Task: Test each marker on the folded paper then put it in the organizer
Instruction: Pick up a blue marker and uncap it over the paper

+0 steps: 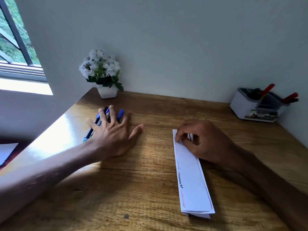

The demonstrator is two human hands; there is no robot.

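Daylight from barred window [15, 39] at left; glare on glossy brown wooden desk [55, 130]. Rest dim, edges bent, left hand [113, 135] sl. blurred.

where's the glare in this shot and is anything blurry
Head view: light from the window glares white off the desk at its left edge; head view: the left hand and the markers under it look slightly smeared, the paper and right hand sharper; head view: the wide lens bows the desk edges, and the organizer sits in dimmer light.
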